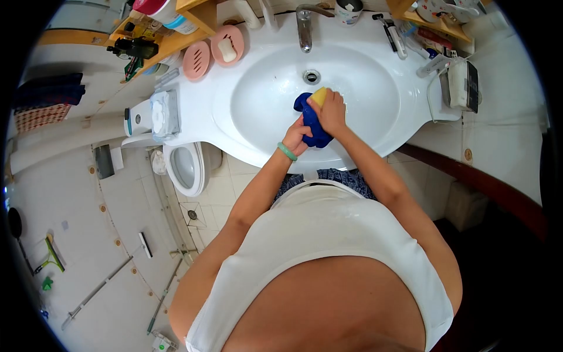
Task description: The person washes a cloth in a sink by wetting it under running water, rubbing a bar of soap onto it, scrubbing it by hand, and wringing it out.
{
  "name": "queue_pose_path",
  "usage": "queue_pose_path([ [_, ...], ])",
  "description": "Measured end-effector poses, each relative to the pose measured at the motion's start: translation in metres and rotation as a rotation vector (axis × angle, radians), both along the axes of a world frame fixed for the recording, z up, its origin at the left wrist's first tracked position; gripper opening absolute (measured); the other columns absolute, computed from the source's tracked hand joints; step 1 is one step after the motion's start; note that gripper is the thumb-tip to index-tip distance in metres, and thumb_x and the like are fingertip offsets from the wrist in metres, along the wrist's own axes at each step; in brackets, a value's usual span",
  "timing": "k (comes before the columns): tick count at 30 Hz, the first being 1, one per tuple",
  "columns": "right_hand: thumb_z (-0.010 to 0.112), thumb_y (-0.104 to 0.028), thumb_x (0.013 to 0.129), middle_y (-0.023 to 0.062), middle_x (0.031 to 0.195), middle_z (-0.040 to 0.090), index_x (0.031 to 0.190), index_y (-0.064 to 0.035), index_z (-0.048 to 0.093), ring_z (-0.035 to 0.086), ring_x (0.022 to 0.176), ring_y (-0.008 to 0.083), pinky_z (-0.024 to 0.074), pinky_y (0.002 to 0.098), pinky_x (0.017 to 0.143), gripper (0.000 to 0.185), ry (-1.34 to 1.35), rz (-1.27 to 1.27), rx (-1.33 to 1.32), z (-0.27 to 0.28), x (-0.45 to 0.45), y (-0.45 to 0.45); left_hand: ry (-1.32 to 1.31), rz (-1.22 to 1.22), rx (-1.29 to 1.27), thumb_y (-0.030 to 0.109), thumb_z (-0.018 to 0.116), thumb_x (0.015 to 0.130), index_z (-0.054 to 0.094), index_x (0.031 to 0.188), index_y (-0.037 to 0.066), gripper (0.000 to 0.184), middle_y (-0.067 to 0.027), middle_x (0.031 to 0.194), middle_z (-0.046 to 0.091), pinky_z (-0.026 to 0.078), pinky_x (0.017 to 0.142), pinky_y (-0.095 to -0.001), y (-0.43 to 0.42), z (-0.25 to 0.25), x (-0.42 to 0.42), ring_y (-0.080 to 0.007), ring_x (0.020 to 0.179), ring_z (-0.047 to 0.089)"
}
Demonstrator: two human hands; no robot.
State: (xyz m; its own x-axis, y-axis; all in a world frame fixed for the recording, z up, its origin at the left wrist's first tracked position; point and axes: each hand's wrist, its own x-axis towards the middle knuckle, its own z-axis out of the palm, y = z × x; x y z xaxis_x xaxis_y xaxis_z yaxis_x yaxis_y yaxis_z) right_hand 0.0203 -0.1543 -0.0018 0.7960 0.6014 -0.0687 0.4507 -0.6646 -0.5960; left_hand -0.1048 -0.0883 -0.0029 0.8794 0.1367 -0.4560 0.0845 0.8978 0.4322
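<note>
Blue cloth (317, 130) bunched over the front half of the washbasin (375, 111), close to its front edge and apart from the drain (311, 77). Left hand (298, 135) with grip clamped on the cloth's left side, green bangle (287, 151) at the wrist; right hand (331, 111) with grip closed around a yellow block (318, 96), seemingly against the cloth's upper part. Soap or sponge: hard to tell. At the tabletop's (202, 111) back edge, a faucet (304, 34); toward its back left corner, pink soap dishes (196, 60), one bearing a white soap bar (227, 50). Likeliest mishap: yellow block popping loose under too hard a squeeze, if slick, and skidding down toward the drain. Also possible: blue cloth dragged out of the left grip by uneven rubbing, or drips over the front edge from working so near it.
</note>
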Motion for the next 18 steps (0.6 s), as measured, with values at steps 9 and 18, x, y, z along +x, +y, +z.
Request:
queue_pose_path([
  [9, 0.062, -0.045, 0.076, 0.0211, 0.102, 0.051, 0.109, 0.0044, 0.047, 0.05, 0.093, 0.0368, 0.0404, 0.0451, 0.077, 0.061, -0.038, 0.146, 0.073, 0.002, -0.012, 0.002, -0.151, 0.171, -0.297, -0.005, 0.04, 0.06, 0.035, 0.13, -0.001, 0.07, -0.0159, 0.125, 0.046, 0.033, 0.103, -0.0417, 0.005, -0.009, -0.01, -0.0293, 0.114, 0.047],
  [18, 0.065, -0.042, 0.074, 0.0187, 0.101, 0.05, 0.11, 0.0039, 0.046, 0.048, 0.094, 0.0338, 0.0395, 0.0422, 0.076, 0.061, -0.165, 0.219, 0.193, 0.021, -0.045, -0.012, -0.126, 0.23, -0.349, -0.004, 0.04, 0.06, 0.035, 0.128, -0.004, 0.069, -0.0171, 0.122, 0.049, 0.033, 0.103, -0.0406, 0.015, -0.006, -0.012, -0.0294, 0.115, 0.046],
])
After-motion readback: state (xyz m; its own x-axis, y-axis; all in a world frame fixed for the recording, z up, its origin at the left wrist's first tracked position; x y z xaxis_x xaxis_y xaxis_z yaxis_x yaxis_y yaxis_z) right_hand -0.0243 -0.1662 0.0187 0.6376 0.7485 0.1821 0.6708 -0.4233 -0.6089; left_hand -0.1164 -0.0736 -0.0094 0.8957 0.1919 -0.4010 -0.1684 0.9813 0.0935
